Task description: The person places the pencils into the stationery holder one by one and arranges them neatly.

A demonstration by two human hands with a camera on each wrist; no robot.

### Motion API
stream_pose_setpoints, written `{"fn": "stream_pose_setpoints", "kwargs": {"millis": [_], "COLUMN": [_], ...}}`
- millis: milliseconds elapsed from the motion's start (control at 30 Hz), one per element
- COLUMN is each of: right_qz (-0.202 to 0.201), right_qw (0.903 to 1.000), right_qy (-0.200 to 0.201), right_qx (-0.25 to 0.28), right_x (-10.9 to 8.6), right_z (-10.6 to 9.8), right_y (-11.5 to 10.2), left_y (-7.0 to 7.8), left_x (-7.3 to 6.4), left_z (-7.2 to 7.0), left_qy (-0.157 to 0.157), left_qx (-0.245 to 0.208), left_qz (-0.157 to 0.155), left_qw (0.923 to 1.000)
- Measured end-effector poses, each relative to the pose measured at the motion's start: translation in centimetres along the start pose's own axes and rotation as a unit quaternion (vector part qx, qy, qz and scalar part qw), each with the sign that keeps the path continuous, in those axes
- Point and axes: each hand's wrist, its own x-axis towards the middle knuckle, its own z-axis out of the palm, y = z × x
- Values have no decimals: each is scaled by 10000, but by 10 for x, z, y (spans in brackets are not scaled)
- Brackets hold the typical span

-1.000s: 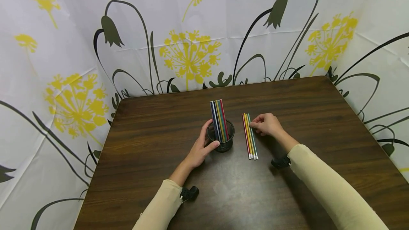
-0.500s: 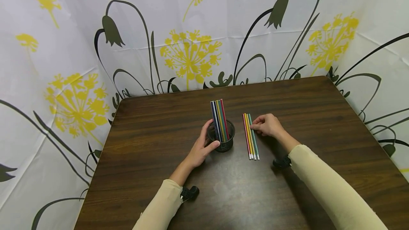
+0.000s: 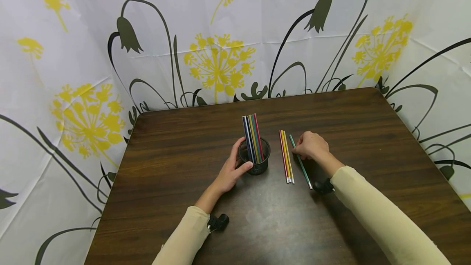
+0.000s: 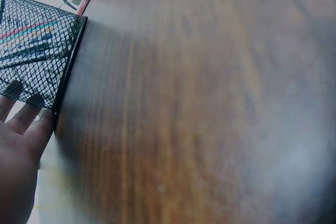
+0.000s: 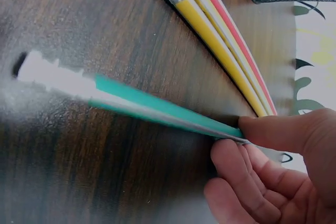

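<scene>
My left hand (image 3: 229,174) grips a black mesh pencil cup (image 3: 260,170), thumb on the near side, fingers around the left. Several pencils (image 3: 252,138) in dark blue, white, yellow, teal and red stand in the cup, leaning slightly left. In the left wrist view fingers (image 4: 23,119) touch the cup's mesh wall (image 4: 37,51). To the right, my right hand (image 3: 312,147) pinches a green pencil (image 3: 303,170) between thumb and fingers; its eraser end points toward me. Between cup and green pencil, yellow pencils (image 3: 287,158) and a red pencil (image 3: 283,154) lie side by side.
All of this is on a dark wood-grain table (image 3: 176,150). A white curtain (image 3: 162,68) printed with yellow and dark green flowers hangs behind and along the sides. Each wrist wears a black camera (image 3: 218,222).
My right hand has drawn the green pencil away from the row, rightward and slightly toward me, and it now lies at a slant. The left hand and cup have stayed in place.
</scene>
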Motion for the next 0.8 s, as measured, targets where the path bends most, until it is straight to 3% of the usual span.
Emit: {"fn": "stream_pose_setpoints", "kwargs": {"millis": [67, 267, 433, 533, 667, 800], "right_qz": [5, -152, -436, -667, -1037, -1440], "right_qw": [10000, 9991, 9963, 9932, 9815, 9573], "right_qy": [-26, -56, 45, 336, 949, 1578], "right_qx": [4, 398, 746, 896, 1304, 1946], "right_x": [0, -2, -10, -18, -31, -44], "right_z": [0, -3, -17, -33, -53, -66], "right_y": [1, 6, 4, -5, -24, -46], "left_y": [5, -25, -27, -27, -27, -27], "left_x": [0, 3, 3, 3, 3, 3], "left_z": [0, 0, 0, 1, 1, 1], "left_qy": [-38, 82, 77, 54, 77, 81], "left_qx": [-21, 42, 79, 28, -46, -33], "left_qz": [-2, 25, 70, 135, 167, 123], "left_qw": [10000, 10000, 9999, 9999, 9998, 9999]}}
